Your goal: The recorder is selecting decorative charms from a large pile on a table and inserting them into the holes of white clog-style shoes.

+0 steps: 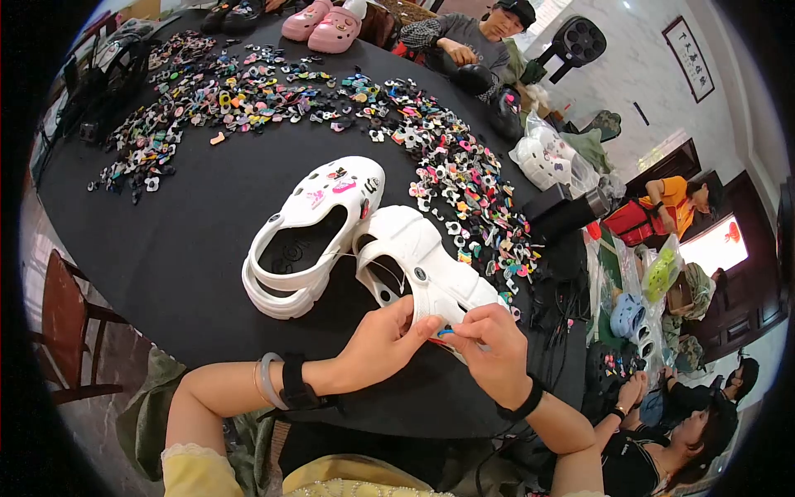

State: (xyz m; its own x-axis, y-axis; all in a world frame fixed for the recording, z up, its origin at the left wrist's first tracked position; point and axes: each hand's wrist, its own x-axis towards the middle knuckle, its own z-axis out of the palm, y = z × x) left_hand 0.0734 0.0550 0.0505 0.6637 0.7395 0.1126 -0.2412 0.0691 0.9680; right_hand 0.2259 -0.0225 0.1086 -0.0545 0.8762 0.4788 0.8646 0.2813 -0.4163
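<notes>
From the head view, a white clog [426, 273] is steadied at its toe by the left hand [383, 340], fingers closed on it. A small blue charm [445, 333] is pinched by the right hand [490, 349] against the toe. A second clog [310, 232] lies beside, on the black table [166, 248] strewn with charms [464, 178].

A big round black tabletop [166, 248] holds a wide band of little colourful shoe charms [331, 99]. Two pink clogs [323, 23] sit at its far edge, near a pair of black shoes [232, 16]. A person in a grey top [472, 37] sits across. A clear bag of white clogs [542, 157] lies on the right. A brown wooden chair [70, 323] stands on the left.
</notes>
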